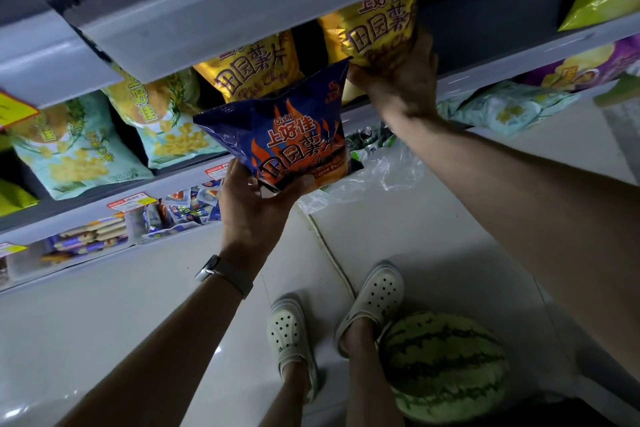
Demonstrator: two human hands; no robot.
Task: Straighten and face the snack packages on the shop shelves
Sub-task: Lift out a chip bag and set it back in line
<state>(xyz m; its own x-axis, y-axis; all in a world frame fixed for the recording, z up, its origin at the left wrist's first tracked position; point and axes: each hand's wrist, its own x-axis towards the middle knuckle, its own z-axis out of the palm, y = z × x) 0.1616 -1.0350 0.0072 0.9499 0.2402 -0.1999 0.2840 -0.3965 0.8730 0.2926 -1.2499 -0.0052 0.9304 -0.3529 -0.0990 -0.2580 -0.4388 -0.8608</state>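
The right hand (398,81) is gripping the bottom of a yellow chip bag (379,19) on the shelf (519,61), apparently squaring it up, while the left hand (258,206) is holding a blue chip bag (277,137) out front, likely needing a facing slot beside it next.

The person wears a grey-strapped wristwatch (223,273) and white perforated clogs (378,292).
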